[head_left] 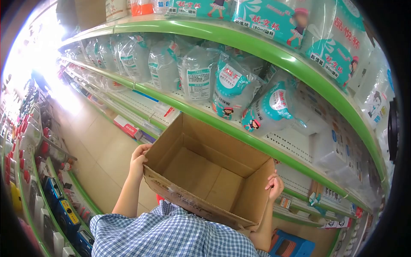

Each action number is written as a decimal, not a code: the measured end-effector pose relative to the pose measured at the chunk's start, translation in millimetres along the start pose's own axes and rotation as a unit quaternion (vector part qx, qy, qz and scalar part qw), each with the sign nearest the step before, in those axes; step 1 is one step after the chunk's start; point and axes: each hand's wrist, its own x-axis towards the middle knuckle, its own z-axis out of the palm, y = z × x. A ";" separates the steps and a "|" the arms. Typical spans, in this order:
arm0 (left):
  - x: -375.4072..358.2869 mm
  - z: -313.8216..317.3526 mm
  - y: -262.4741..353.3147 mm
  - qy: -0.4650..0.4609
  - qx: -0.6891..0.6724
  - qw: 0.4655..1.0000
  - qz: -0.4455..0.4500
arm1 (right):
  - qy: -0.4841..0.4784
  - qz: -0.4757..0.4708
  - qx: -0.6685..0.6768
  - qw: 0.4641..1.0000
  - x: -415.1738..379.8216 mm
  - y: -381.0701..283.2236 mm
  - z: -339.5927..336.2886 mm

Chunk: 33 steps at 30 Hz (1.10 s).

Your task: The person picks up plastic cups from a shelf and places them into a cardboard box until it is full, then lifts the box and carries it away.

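Observation:
An open cardboard box (201, 175), with nothing inside it, is held in front of my body below the shelf edge. My left hand (139, 158) grips its left side near the top corner, fingers closed on the rim. On the opposite side, my right hand (274, 185) has its fingers curled against the box's right wall. Just beyond the box, packs of plastic cups in clear wrap with teal labels stand on a shelf; one teal-labelled pack (229, 88) is upright, and another pack (274, 107) leans to the right.
Green-edged shelves (205, 32) curve around the front and right, with more cup packs (269, 21) on top. A tiled aisle floor (98, 141) runs off at left. Shelves with blue boxed goods (66, 212) line the far left. A blue item (293, 245) lies low at right.

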 end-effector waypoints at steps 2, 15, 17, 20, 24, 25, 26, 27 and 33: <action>1.0 0.2 -2.9 0.000 -0.004 1.000 0.010 | -0.001 -0.001 0.002 1.000 -0.2 -0.2 -1.2; -11.9 -13.1 0.6 -0.064 0.043 0.997 -0.019 | -0.035 -0.035 -0.008 0.999 -9.4 -15.5 1.5; -19.8 -10.6 10.1 -0.072 0.046 0.996 -0.030 | -0.033 -0.036 -0.009 0.999 -12.9 -20.5 2.1; -26.5 -10.5 15.6 -0.085 0.056 0.994 -0.033 | -0.024 -0.034 -0.003 0.999 -18.5 -29.6 2.7; -34.6 -13.7 17.7 -0.098 0.050 0.994 -0.025 | -0.016 -0.054 0.011 0.998 -26.9 -36.1 2.2; -36.2 -13.4 19.6 -0.100 0.046 0.994 -0.025 | -0.019 -0.062 0.014 0.998 -27.8 -38.2 2.4; -37.8 -13.5 21.3 -0.094 0.048 0.994 -0.025 | -0.020 -0.067 0.013 0.997 -28.3 -40.6 2.4; -39.7 -14.0 22.9 -0.088 0.050 0.995 -0.026 | -0.022 -0.072 0.013 0.997 -28.9 -42.8 2.3; -39.4 -22.6 20.4 -0.105 0.020 0.994 -0.027 | -0.029 -0.075 0.026 0.996 -28.1 -38.3 -1.1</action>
